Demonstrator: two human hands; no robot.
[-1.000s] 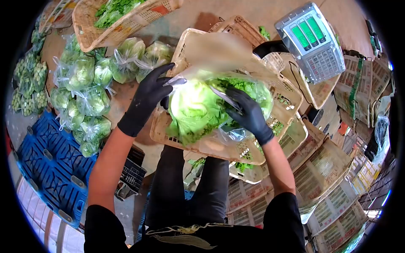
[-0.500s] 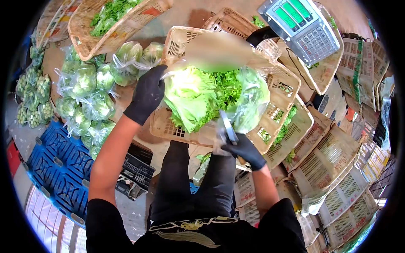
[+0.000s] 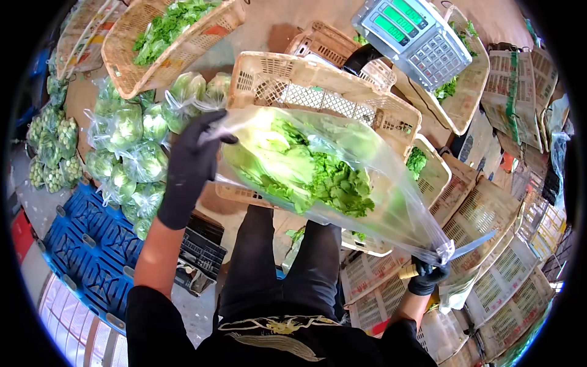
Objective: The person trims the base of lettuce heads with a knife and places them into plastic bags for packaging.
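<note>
We are holding a leaf lettuce (image 3: 293, 171) inside a clear plastic bag (image 3: 391, 202), stretched slantwise across the middle of the frame, from centre left down to lower right. The lettuce is sitting in the upper left part of the bag, with its frilly leaves pointing toward the slack, empty film at the lower right.

The left hand (image 3: 189, 165), in a black glove at centre left, is closing its fingers on the bag's end beside the pale base of the lettuce. The right hand (image 3: 428, 275), also gloved, is clenching the gathered film at the lower right, and it is gripping a knife (image 3: 480, 243) as well, whose blade is sticking out to the right just beside the plastic.

To do this well, we judge that we should be pulling the film evenly so that the leaves are not getting crushed. We should also be turning the blade away from the thin plastic, since a nick would split the bag.

A tan plastic crate (image 3: 318, 85) is lying just behind the bag, and a weighing scale (image 3: 413, 37) is standing at the upper right. Bagged lettuces (image 3: 128, 147) are piled at the left above a blue pallet (image 3: 85, 244).
</note>
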